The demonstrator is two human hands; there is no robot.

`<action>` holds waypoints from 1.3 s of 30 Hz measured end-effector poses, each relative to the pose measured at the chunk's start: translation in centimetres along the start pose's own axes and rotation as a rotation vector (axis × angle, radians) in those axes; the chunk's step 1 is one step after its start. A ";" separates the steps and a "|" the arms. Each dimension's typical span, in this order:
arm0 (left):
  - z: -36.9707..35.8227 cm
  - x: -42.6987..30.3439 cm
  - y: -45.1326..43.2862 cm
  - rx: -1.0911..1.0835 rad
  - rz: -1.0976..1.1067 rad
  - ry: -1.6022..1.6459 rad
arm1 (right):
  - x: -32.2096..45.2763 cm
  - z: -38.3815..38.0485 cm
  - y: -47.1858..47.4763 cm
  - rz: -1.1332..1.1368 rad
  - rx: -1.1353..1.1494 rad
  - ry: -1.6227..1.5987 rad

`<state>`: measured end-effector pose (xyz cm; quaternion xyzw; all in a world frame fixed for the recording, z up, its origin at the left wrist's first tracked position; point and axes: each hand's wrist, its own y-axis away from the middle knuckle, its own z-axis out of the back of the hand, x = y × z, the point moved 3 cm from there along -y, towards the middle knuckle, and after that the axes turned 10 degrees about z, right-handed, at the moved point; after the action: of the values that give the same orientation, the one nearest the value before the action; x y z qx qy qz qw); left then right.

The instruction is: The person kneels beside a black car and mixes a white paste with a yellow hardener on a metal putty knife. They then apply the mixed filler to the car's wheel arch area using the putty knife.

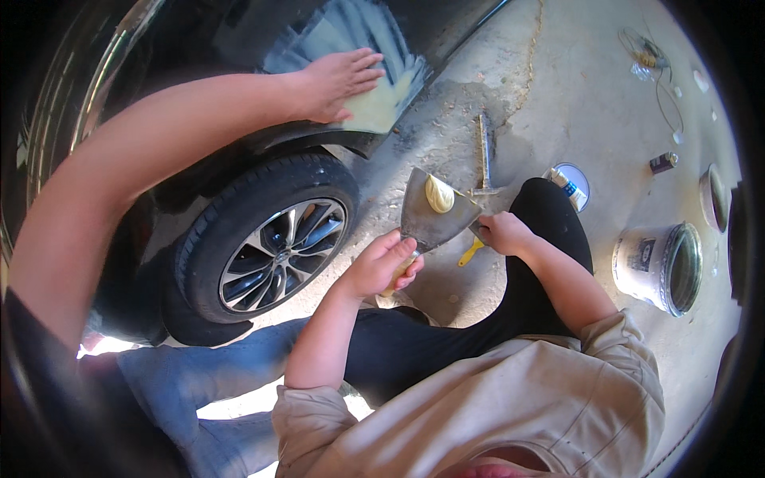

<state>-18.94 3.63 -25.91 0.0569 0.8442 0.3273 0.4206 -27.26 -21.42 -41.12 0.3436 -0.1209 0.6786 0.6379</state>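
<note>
My left hand [382, 263] grips the pale handle of a wide putty knife [435, 230], its metal blade raised in front of my knees. A mound of cream-coloured paste, apparently body filler [440, 195], rests on the blade. Beside the blade's right corner, my right hand [508, 233] is closed around a small flat scraper [476, 227], mostly hidden by the fingers; its edge meets or overlaps the blade. Below the hands, a yellow plastic-looking tool [470, 252] shows on or near the floor.
Another person's hand [343, 83] lies flat on the filler-smeared panel [382, 110] of a dark car, above the wheel [281, 257]. On the concrete are a T-shaped tool [484, 155], a tube [568, 186] on a round lid [583, 179], a bucket [642, 269], a can [663, 162] and wire [648, 57].
</note>
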 end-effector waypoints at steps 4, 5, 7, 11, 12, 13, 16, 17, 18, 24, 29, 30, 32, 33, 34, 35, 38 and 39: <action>-0.2 0.3 -0.5 0.008 -0.001 -0.006 | -0.7 -0.4 0.2 0.027 0.003 0.002; -0.2 0.3 -0.7 0.013 0.000 -0.012 | -1.0 -0.4 0.2 0.023 0.001 0.003; -0.3 0.5 -0.4 0.006 0.000 -0.001 | -0.5 -0.1 0.2 0.026 0.004 0.003; 0.1 0.9 0.5 -0.040 -0.006 0.045 | -0.3 -1.2 -1.0 0.076 0.012 0.020; 0.2 0.7 -0.4 -0.019 0.012 0.030 | -0.9 -1.1 -0.5 0.052 0.013 0.032; 0.5 0.8 -0.5 -0.038 0.019 0.025 | -1.0 -1.1 -0.8 0.062 -0.021 0.006; 0.9 1.0 -1.0 -0.092 0.045 -0.026 | -1.6 -2.0 -1.2 0.058 0.043 0.078; 0.7 0.4 -0.9 -0.098 0.055 -0.127 | -1.8 -2.6 -1.5 0.073 0.028 0.075; 1.2 1.2 -1.0 -0.122 0.033 -0.071 | -1.7 -2.9 -2.0 0.095 0.023 0.076; 1.3 2.0 -2.0 -0.115 -0.034 0.051 | -2.5 -5.1 -2.7 0.172 0.077 0.139; 1.8 2.2 -2.0 -0.207 -0.106 -0.029 | 0.0 -5.7 -3.2 0.305 0.045 0.239; 1.3 2.1 -2.3 -0.188 -0.124 -0.077 | 0.1 -6.1 -2.8 0.290 0.056 0.211; 0.7 1.8 -2.4 -0.200 -0.140 -0.125 | 0.4 -6.2 -3.1 0.305 0.068 0.178; 0.8 2.0 -2.5 -0.227 -0.143 -0.116 | 0.7 -6.4 -3.1 0.320 0.078 0.162; 1.5 2.4 -2.5 -0.253 -0.145 -0.108 | 1.1 -6.6 -3.2 0.335 0.088 0.144; 1.8 3.1 -5.1 -0.203 -0.125 -0.056 | -1.1 -7.5 -2.2 0.269 0.134 0.144; 2.5 2.6 -3.5 -0.248 -0.109 -0.048 | 1.1 -6.0 -3.0 0.314 0.103 0.119; 2.6 2.3 -3.4 -0.252 -0.107 -0.045 | 1.0 -5.9 -3.0 0.313 0.105 0.120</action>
<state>-17.86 3.20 -30.63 -0.0342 0.7888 0.4063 0.4600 -26.19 -16.62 -45.71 0.3124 -0.0992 0.7943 0.5115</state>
